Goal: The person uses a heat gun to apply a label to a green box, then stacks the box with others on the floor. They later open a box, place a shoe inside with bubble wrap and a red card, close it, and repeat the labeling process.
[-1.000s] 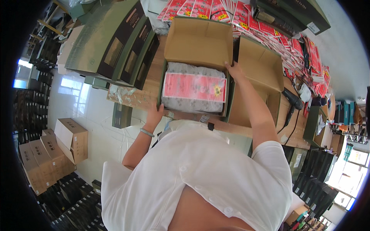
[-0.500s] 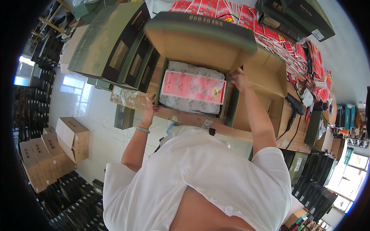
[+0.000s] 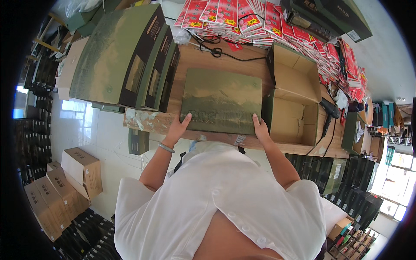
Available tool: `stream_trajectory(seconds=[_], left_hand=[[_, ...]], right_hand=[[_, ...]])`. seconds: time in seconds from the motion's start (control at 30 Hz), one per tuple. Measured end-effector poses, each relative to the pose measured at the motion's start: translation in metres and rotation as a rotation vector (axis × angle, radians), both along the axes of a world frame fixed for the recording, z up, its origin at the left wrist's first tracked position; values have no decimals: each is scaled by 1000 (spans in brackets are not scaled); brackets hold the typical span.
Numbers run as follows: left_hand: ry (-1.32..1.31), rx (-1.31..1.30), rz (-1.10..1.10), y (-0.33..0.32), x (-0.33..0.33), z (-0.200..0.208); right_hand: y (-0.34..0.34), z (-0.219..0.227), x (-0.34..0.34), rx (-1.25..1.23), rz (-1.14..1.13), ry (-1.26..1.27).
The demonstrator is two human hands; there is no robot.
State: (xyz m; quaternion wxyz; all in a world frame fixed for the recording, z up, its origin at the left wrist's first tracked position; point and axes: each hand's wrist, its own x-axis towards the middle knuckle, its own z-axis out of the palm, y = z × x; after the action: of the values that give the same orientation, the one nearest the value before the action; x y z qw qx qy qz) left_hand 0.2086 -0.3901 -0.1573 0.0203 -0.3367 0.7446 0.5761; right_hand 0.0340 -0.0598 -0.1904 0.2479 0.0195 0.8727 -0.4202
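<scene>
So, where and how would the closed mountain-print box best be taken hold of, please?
Probably by both short sides, at the front corners, approached from the near side: the mountain-print box lies flat and shut, its long front close to the edge of the wooden table, while the stacked green boxes and open box leave only narrow gaps beside it.

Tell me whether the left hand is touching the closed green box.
Touching. The head view shows it: the left hand meets the closed green box at its near left corner, thumb on top.
</scene>
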Motion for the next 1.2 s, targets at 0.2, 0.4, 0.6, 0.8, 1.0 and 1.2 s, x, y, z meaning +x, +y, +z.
stream_trajectory(seconds=[0.2, 0.4, 0.6, 0.8, 1.0, 1.2], left_hand=[[32, 2, -96, -22, -11, -33], [81, 164, -71, -66, -17, -53], [128, 590, 130, -87, 8, -105], [234, 1044, 239, -37, 49, -120], [165, 493, 2, -5, 34, -105], [27, 454, 76, 43, 4, -63]], right_hand=[[-8, -12, 1, 18, -67, -22], [-36, 31, 30, -138, -184, 109], [-111, 174, 83, -43, 234, 644], [-176, 204, 98, 41, 632, 859], [-235, 181, 92, -231, 838, 957], [-135, 190, 20, -507, 647, 782]])
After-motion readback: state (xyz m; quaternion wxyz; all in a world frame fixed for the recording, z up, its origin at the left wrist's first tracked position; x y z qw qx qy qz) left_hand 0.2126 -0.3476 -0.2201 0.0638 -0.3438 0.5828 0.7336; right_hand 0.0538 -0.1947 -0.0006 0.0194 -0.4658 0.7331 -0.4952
